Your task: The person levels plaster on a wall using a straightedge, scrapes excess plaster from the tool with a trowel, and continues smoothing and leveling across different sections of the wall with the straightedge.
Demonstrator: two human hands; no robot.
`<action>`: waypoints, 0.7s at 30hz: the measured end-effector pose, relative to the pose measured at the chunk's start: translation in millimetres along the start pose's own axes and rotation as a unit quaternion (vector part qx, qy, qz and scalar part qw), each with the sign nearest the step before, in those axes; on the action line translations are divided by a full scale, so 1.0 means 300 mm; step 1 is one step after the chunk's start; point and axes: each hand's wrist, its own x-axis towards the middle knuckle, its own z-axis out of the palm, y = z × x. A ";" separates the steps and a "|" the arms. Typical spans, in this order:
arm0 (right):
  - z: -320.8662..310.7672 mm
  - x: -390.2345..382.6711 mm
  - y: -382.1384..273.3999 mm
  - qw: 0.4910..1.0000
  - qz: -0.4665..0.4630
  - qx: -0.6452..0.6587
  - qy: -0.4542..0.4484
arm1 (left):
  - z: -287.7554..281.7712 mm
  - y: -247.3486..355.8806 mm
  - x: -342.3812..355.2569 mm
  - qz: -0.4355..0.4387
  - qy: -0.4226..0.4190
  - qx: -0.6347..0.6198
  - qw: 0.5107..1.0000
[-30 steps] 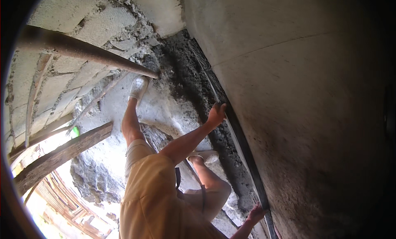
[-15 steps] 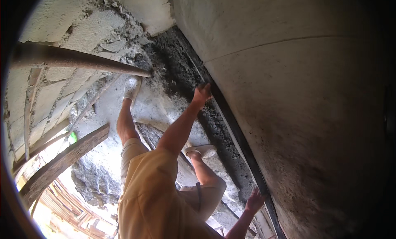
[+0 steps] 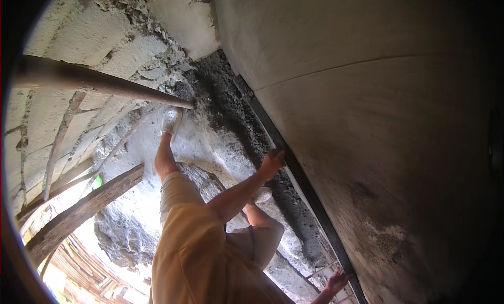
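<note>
A long dark straight bar [image 3: 311,191] lies flat along the base of the smooth plastered wall, running from the upper middle down to the lower right edge. My left hand [image 3: 273,163] is closed around its edge, with the fist on the side away from the wall. Further down the bar, my right hand [image 3: 337,281] has its fingers curled at the same edge. The bar's lower end runs out of the picture. Beside it, a strip of dark, rough ground [image 3: 223,102] follows the wall's foot.
The plastered wall [image 3: 378,131] fills the right side. A thick round pole [image 3: 115,88] and a wooden plank [image 3: 86,212] slant in from the left, before a block wall [image 3: 68,120]. My white clogs [image 3: 171,120] stand on uneven ground near a large rock [image 3: 126,236].
The bar has slid down along the wall toward the lower right, and both my hands have moved with it. Its upper end now sits lower, baring more of the wall's foot.
</note>
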 end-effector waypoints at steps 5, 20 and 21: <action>-0.018 -0.149 -0.220 0.995 -0.085 -0.050 0.013 | 0.247 0.101 -0.197 0.010 -0.105 0.184 0.977; -0.385 -0.440 -0.594 0.974 -0.071 -0.127 0.173 | 0.447 0.394 -0.579 -0.290 0.009 -0.067 0.954; -0.351 -0.465 -0.577 0.974 -0.070 -0.126 0.175 | 0.429 0.422 -0.589 -0.293 0.023 -0.072 0.953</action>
